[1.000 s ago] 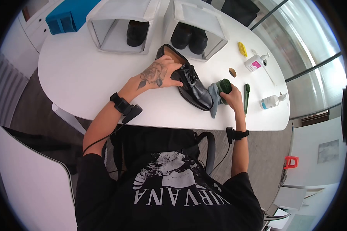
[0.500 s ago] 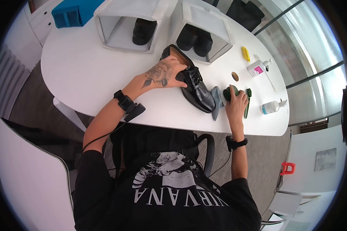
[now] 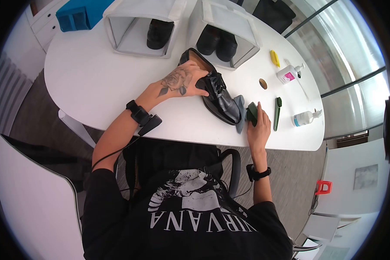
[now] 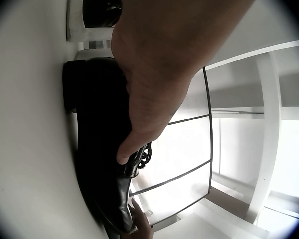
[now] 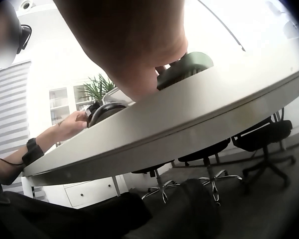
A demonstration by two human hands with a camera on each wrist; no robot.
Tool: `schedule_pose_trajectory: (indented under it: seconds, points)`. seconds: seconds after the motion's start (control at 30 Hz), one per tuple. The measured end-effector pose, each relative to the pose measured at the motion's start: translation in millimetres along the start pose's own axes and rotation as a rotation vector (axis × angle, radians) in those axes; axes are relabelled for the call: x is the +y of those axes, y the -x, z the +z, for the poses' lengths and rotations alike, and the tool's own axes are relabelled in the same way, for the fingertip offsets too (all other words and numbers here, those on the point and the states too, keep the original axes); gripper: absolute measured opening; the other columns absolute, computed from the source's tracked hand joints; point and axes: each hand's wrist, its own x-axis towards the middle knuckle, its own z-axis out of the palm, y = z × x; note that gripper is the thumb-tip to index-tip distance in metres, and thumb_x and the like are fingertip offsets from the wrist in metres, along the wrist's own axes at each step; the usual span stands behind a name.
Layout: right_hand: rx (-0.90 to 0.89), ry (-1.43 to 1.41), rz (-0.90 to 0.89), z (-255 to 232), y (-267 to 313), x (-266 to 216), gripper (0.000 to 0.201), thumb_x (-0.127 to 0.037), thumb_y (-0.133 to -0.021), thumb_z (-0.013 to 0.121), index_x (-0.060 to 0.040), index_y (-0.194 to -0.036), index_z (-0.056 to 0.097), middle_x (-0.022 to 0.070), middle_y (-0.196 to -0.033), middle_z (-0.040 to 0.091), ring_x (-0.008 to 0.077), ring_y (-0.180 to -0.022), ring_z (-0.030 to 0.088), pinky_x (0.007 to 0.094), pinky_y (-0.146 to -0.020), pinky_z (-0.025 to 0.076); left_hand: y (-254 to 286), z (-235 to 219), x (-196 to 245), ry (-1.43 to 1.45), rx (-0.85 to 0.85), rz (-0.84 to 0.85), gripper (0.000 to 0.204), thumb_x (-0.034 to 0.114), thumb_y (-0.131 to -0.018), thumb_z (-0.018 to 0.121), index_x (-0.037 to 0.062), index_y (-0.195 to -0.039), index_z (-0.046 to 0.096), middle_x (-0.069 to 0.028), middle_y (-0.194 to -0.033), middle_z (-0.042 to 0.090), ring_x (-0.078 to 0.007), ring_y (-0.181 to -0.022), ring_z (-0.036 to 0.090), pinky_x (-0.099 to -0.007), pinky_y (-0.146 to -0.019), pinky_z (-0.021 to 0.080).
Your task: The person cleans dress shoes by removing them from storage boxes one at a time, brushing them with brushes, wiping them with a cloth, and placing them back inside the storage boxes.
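Note:
A black lace-up shoe [image 3: 223, 104] lies on the white table, its toe toward the right hand. My left hand [image 3: 182, 81] grips it across the opening, the thumb on the side near the laces; the left wrist view shows this thumb against the shoe [image 4: 102, 144]. Beyond the toe, my right hand [image 3: 259, 130] holds a green brush [image 3: 252, 113], also visible as a green block [image 5: 192, 63] in the right wrist view. A grey-blue cloth [image 3: 240, 113] lies between the shoe's toe and the brush.
Two white boxes [image 3: 138, 55] with black shoes inside stand at the back, near a blue case [image 3: 80, 16]. On the right are a green long-handled brush [image 3: 277, 115], a yellow item [image 3: 274, 58], a round tin-like piece [image 3: 263, 83] and two pump bottles [image 3: 305, 118].
My right hand went from the green brush's side to over its top, then moved back left and toward the body with it, beside the cloth. My left hand keeps its hold on the shoe.

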Motion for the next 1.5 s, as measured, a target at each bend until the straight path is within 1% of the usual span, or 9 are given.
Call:
schedule_pose_trajectory:
  seconds: [0.17,0.4,0.57,1.07,1.17,1.2,1.27,1.3,1.5]
  points:
    - [-0.101,0.033,0.26,-12,-14,-9,0.07,-0.002,-0.081,0.078,-0.0052,-0.147,0.057,0.0204,-0.128,0.06,0.0356,-0.113,0.063,0.0444,-0.093,0.054,1,-5,5,0.05,0.009,0.063,0.058,0.045,-0.081,0.086,0.0064,-0.121,0.072,-0.0119,-0.1,0.069,-0.0329,-0.114,0.058,-0.0415,-0.106,0.048]
    - [-0.024,-0.011,0.259,-1,1,-7,0.067,-0.013,-0.08,0.082,-0.0081,-0.143,0.06,0.0209,-0.13,0.063,0.0391,-0.102,0.072,0.0452,-0.082,0.059,2,-5,4,0.07,-0.025,0.023,0.057,0.046,-0.082,0.085,0.0056,-0.121,0.072,-0.0135,-0.103,0.069,-0.0337,-0.115,0.058,-0.0421,-0.105,0.048]
    - [-0.07,0.174,0.319,-7,8,-26,0.066,-0.027,-0.081,0.081,-0.0115,-0.143,0.062,0.0107,-0.114,0.074,0.036,-0.094,0.075,0.0447,-0.078,0.06,2,-5,2,0.089,-0.056,0.018,0.057,0.046,-0.082,0.084,0.005,-0.12,0.072,-0.0148,-0.105,0.07,-0.0343,-0.115,0.058,-0.0426,-0.104,0.048]
    - [0.108,-0.023,0.378,7,13,-23,0.059,-0.021,-0.08,0.08,-0.0048,-0.132,0.058,0.0216,-0.111,0.073,0.0436,-0.101,0.071,0.0511,-0.084,0.057,-2,-7,3,-0.014,-0.057,0.079,0.054,0.047,-0.083,0.082,0.0081,-0.119,0.073,-0.0127,-0.106,0.072,-0.0348,-0.117,0.058,-0.0441,-0.107,0.047]
    - [-0.038,-0.229,0.556,3,2,1,0.068,-0.041,-0.074,0.087,0.002,-0.121,0.062,0.0268,-0.099,0.075,0.0455,-0.097,0.073,0.0492,-0.082,0.058,1,0,-6,-0.028,-0.017,0.084,0.056,0.049,-0.083,0.082,0.0082,-0.12,0.073,-0.0143,-0.106,0.072,-0.0356,-0.119,0.058,-0.0452,-0.108,0.047]
    - [-0.005,-0.264,0.482,21,-1,36,0.057,-0.04,-0.079,0.085,-0.0002,-0.115,0.066,0.0217,-0.093,0.076,0.0373,-0.09,0.076,0.043,-0.077,0.059,1,1,-8,-0.026,0.002,0.067,0.057,0.048,-0.082,0.082,0.0081,-0.121,0.073,-0.0151,-0.107,0.072,-0.0359,-0.119,0.058,-0.0453,-0.108,0.047]
    - [-0.194,-0.848,0.724,0,-15,50,0.048,-0.038,-0.086,0.082,-0.0045,-0.117,0.067,0.0145,-0.095,0.076,0.0269,-0.086,0.077,0.0352,-0.07,0.059,3,6,-6,-0.009,0.032,0.034,0.059,0.048,-0.082,0.083,0.0079,-0.123,0.072,-0.0166,-0.109,0.072,-0.0365,-0.12,0.059,-0.0455,-0.109,0.047]
    - [-0.082,-1.107,0.776,-22,-18,33,0.05,-0.031,-0.088,0.083,-0.0043,-0.126,0.065,0.0108,-0.098,0.075,0.021,-0.076,0.077,0.0302,-0.063,0.058,4,5,-3,-0.011,0.03,0.044,0.059,0.048,-0.082,0.083,0.0079,-0.123,0.072,-0.0166,-0.109,0.072,-0.0365,-0.12,0.059,-0.0455,-0.109,0.047]
    - [-0.149,-1.687,0.752,-38,-35,22,0.05,-0.052,-0.102,0.063,-0.0088,-0.127,0.066,0.0168,-0.111,0.076,0.0223,-0.085,0.075,0.0322,-0.068,0.058,-4,16,-18,-0.066,0.044,0.101,0.067,0.05,-0.08,0.084,0.0013,-0.124,0.071,-0.0197,-0.113,0.072,-0.0381,-0.117,0.061,-0.0454,-0.105,0.05]
